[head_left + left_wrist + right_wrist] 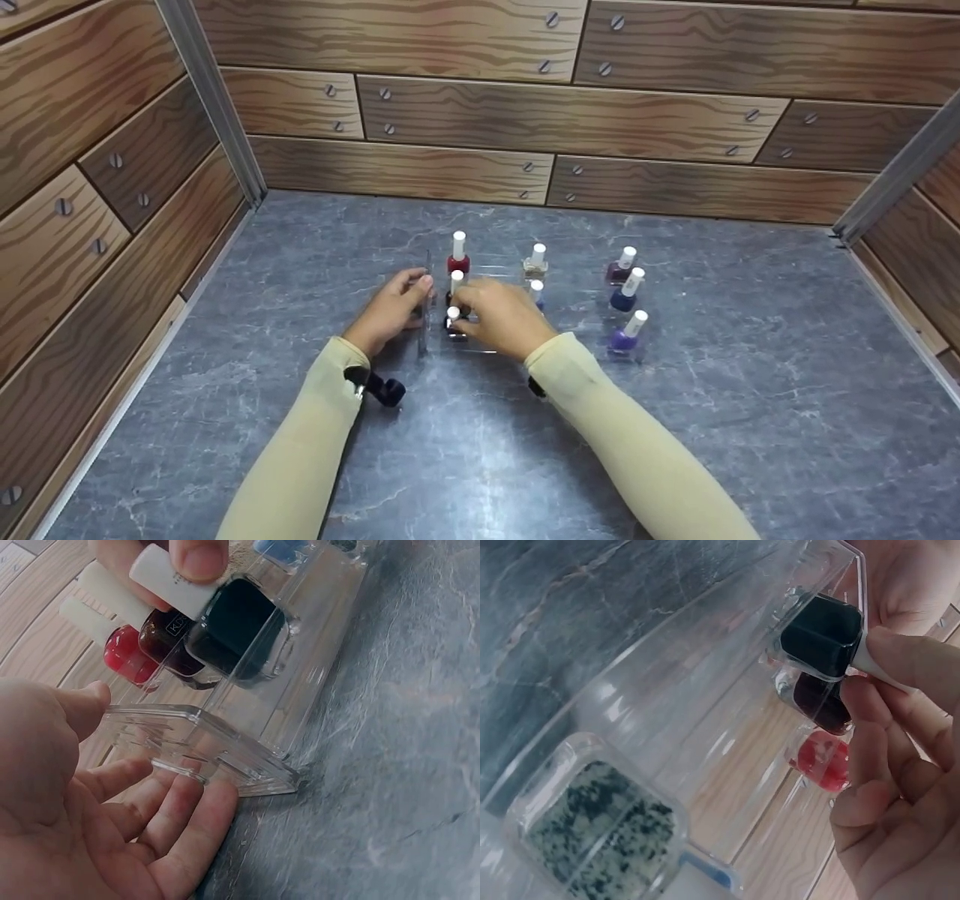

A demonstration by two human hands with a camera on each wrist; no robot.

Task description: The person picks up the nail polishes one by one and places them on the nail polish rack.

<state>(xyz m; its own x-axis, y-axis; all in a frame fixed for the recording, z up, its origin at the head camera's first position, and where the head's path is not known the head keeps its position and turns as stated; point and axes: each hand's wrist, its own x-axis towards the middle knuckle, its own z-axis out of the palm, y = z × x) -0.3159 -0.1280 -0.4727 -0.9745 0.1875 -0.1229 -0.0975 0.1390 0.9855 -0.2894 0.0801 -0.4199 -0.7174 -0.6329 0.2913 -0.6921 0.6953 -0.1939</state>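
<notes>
A clear plastic rack [262,720] with upright end panels holds small nail polish bottles with white caps. My left hand [390,307] holds its left end panel, thumb at one edge and fingertips at another. With thumb and fingers my right hand [502,315] pinches the white cap of a dark green nail polish bottle [240,626], which sits at the rack's near left. Behind it are a dark red bottle [169,637] and a bright red bottle [458,264]. In the right wrist view a speckled green bottle [600,832] is close by; the right hand hides it in the head view.
Mid-rack stand a pale beige bottle [535,268] and a blue bottle [538,295], partly covered by the right hand. Farther right are a dark purple bottle [619,272], a navy bottle [622,300] and a violet bottle [623,342]. Wood-patterned walls [450,112] surround the grey marbled tabletop [750,420].
</notes>
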